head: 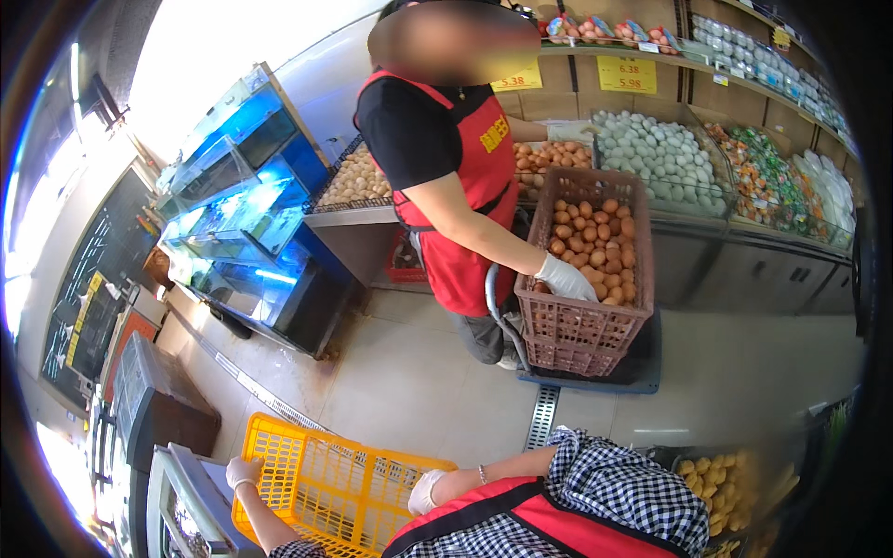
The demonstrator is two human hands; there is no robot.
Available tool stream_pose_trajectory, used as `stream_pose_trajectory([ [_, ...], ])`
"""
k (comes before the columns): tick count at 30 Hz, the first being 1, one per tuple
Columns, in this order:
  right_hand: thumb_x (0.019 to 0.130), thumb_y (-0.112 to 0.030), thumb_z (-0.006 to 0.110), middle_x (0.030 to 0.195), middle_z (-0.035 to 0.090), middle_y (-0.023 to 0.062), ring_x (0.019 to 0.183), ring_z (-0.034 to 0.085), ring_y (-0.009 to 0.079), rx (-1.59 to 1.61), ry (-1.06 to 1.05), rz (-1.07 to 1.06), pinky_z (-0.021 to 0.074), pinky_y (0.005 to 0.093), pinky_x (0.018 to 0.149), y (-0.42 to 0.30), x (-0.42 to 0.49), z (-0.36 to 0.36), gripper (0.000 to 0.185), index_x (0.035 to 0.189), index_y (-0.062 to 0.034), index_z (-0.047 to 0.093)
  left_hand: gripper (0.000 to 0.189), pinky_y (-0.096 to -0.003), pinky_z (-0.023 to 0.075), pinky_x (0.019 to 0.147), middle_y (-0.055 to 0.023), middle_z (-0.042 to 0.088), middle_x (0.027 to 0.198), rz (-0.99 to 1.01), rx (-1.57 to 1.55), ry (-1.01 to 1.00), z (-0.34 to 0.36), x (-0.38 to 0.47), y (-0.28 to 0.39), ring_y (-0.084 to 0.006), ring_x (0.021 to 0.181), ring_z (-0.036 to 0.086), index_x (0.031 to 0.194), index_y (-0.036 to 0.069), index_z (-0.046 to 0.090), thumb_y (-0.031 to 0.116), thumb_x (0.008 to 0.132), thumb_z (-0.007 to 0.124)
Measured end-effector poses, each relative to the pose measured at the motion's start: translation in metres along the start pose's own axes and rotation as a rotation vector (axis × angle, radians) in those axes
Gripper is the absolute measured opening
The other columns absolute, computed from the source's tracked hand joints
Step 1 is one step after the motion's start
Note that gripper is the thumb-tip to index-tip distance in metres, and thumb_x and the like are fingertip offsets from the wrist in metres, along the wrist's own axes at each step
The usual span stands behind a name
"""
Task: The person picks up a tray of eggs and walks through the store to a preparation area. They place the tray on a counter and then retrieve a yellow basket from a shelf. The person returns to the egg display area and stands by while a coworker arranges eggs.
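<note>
A yellow plastic crate (335, 488) with slotted walls is held tilted low in front of me, and I see nothing inside it. My left hand (244, 473), in a pale glove, grips its left end by the rim. At the opposite end, my right hand (424, 492), gloved too and with a bracelet on the wrist, holds the crate's rim; its fingers are partly hidden. Across the aisle stands a brown plastic crate (589, 317) of brown eggs (596, 240). A co-worker's gloved hand (568, 277) reaches into that crate.
The co-worker (453, 181) in a red apron stands beside a blue platform trolley (645, 363). Behind are egg bins with pale eggs (656, 157). Blue-lit glass tanks (258, 223) stand left. A floor drain grate (543, 417) crosses the tiles. Yellow produce (718, 481) lies at right.
</note>
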State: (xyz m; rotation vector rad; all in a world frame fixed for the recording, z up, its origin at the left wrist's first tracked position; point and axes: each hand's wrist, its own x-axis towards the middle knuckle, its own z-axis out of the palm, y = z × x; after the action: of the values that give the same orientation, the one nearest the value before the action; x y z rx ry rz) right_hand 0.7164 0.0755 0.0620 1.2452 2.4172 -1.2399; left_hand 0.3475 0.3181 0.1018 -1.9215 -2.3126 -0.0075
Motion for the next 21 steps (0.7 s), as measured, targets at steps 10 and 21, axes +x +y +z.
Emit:
stream_pose_trajectory([
  [10,0.078,-0.037,0.059,0.107,0.067,0.012,0.102,0.063,0.033,0.005,0.023,-0.034,0.05,0.0447,0.083,0.004,0.004,0.006,0.038,0.108,-0.0156,0.069,0.04,-0.0374,0.0537,0.064,-0.017,0.068,0.073,-0.039,-0.107,-0.066,0.0,0.001,0.004,-0.028,0.067,0.068,0.089,0.0,0.071,0.035,0.069,0.076],
  [21,0.081,-0.039,0.062,0.095,0.07,0.0062,0.092,0.065,0.0315,-0.048,0.049,-0.039,0.0513,0.0454,0.076,0.005,0.016,0.016,0.031,0.105,-0.0202,0.069,0.029,-0.0334,0.0504,0.049,-0.0109,0.064,0.059,0.033,-0.178,-0.01,0.02,0.019,-0.017,-0.0195,0.05,0.064,0.081,0.0,0.07,0.027,0.07,0.075],
])
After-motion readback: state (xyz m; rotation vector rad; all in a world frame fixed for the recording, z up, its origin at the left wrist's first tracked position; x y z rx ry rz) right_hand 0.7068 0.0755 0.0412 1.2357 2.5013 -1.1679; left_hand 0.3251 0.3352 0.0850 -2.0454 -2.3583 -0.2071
